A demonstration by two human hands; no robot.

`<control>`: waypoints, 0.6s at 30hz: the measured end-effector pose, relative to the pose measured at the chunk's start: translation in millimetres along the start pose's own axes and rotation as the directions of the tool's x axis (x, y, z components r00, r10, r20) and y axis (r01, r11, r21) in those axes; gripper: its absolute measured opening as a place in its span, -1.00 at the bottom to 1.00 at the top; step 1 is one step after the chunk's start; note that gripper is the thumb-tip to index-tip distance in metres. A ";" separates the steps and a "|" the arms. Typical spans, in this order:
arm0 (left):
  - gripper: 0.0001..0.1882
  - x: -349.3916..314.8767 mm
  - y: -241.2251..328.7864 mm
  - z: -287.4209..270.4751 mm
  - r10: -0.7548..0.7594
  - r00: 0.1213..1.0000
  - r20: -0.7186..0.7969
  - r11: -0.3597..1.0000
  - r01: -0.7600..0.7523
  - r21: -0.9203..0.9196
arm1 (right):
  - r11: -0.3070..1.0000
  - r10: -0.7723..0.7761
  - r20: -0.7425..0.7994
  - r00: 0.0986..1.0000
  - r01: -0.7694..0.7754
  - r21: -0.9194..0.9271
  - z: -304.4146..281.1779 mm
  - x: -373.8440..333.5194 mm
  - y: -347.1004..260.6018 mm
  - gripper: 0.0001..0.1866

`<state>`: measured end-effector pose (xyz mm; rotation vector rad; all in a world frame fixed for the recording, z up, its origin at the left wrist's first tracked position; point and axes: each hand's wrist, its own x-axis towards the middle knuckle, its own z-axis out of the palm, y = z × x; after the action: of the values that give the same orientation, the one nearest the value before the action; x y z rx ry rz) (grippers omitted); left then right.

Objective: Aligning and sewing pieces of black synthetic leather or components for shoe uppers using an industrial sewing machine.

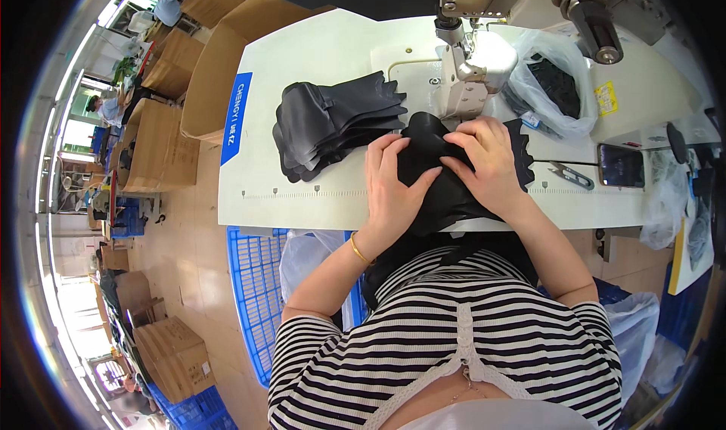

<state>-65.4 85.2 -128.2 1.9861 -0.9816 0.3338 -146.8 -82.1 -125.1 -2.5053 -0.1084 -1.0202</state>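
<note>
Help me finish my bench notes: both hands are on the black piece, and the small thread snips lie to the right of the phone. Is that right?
Not quite: in the head view, the thread snips lie to the left of the phone. The left hand and right hand are indeed both on the black piece.

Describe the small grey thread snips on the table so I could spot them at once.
Start at the white, flat-topped sewing table and follow its front edge rightward, past the person's bare right hand. There, the small grey thread snips lie just left of a black rectangular phone. Unlike that solid dark slab, they are slender and tapering, set at a slant.
</note>
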 end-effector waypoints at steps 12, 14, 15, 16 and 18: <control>-0.61 -4.7 7.1 11.8 0.184 0.982 -0.046 0.946 -0.164 0.281 | 0.941 0.168 -0.386 0.907 -0.265 -0.212 -52.8 16.9 63.9 -0.83; -0.66 -0.2 12.5 12.2 0.115 0.992 -0.056 0.976 -0.102 0.190 | 0.894 0.276 -0.297 0.914 -0.358 -0.271 -76.0 25.3 101.9 -0.91; -0.71 0.7 14.0 9.9 0.042 0.997 -0.067 0.993 -0.034 0.110 | 0.860 0.347 -0.248 0.905 -0.412 -0.301 -78.3 23.3 122.9 -0.91; -0.73 2.8 12.0 10.7 0.005 1.000 -0.014 0.996 -0.004 0.092 | 0.826 0.410 -0.196 0.891 -0.453 -0.334 -78.6 21.6 140.0 -0.91; -0.70 7.8 5.4 8.9 -0.060 0.994 0.086 0.998 0.058 0.022 | 0.795 0.423 -0.107 0.900 -0.425 -0.433 -82.7 19.4 149.3 -0.90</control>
<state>-65.5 72.4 -125.9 2.0570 -0.9753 0.2267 -152.1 -253.4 -113.1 -2.7330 0.7480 -0.9312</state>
